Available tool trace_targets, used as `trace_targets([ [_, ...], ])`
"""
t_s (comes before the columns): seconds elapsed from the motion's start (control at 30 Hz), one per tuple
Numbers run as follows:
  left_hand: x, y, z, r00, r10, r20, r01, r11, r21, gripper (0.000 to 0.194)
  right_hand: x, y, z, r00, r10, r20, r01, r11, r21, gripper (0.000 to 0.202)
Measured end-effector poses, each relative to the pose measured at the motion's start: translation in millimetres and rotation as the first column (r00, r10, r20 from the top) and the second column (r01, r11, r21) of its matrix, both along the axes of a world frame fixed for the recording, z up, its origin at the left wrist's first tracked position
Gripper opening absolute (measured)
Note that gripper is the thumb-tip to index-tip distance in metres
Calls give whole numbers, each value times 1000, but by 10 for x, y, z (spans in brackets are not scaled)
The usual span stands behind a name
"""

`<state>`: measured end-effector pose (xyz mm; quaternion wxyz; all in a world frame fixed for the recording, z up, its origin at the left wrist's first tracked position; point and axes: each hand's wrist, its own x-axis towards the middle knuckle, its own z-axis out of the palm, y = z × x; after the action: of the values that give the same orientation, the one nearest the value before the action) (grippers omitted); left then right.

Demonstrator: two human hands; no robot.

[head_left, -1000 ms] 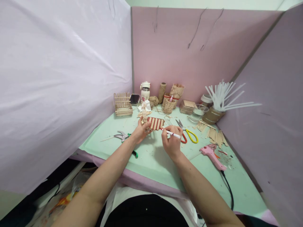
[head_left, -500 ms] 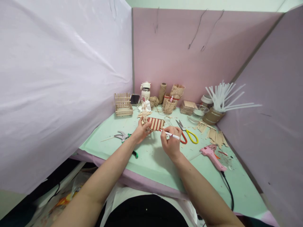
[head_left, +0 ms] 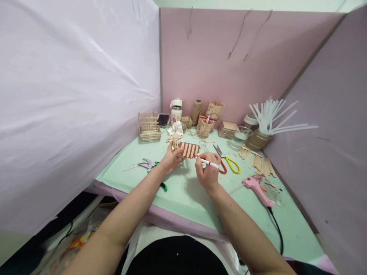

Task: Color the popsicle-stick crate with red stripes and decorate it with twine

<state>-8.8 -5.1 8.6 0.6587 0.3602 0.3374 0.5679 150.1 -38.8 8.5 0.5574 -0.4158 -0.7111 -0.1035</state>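
Observation:
My left hand (head_left: 172, 158) is closed round the left end of a small wooden stick model (head_left: 189, 150), whose panel carries red and bare-wood stripes. A narrow upright lattice of thin sticks rises from the end it grips. In my right hand (head_left: 208, 171) is a white marker pen (head_left: 210, 163) with a dark red band, its red tip at the panel's lower right edge; I cannot tell whether it touches. Just beyond that hand lie scissors (head_left: 227, 159) with one red and one yellow handle. Pruning shears (head_left: 148, 164) with green handles lie partly under my left forearm.
A pink glue gun (head_left: 259, 191) with a black cord lies at the right. Behind it are loose craft sticks (head_left: 262, 167), a clear bowl of water (head_left: 240, 138) and a pot (head_left: 258, 141) of white glue sticks. A stick basket (head_left: 149, 131), bottle (head_left: 176, 110) and twine (head_left: 196, 112) stand at the back.
The marker and my right hand have shifted very slightly to the right along the panel's edge. My left hand keeps its hold on the model.

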Motion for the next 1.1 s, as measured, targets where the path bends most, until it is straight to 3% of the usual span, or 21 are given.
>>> trace_targets([
  [1.1, 5, -3, 7, 1000, 2, 6, -2, 1000, -6, 84, 6, 1, 4, 1000, -23, 3, 23, 1000, -2, 11],
])
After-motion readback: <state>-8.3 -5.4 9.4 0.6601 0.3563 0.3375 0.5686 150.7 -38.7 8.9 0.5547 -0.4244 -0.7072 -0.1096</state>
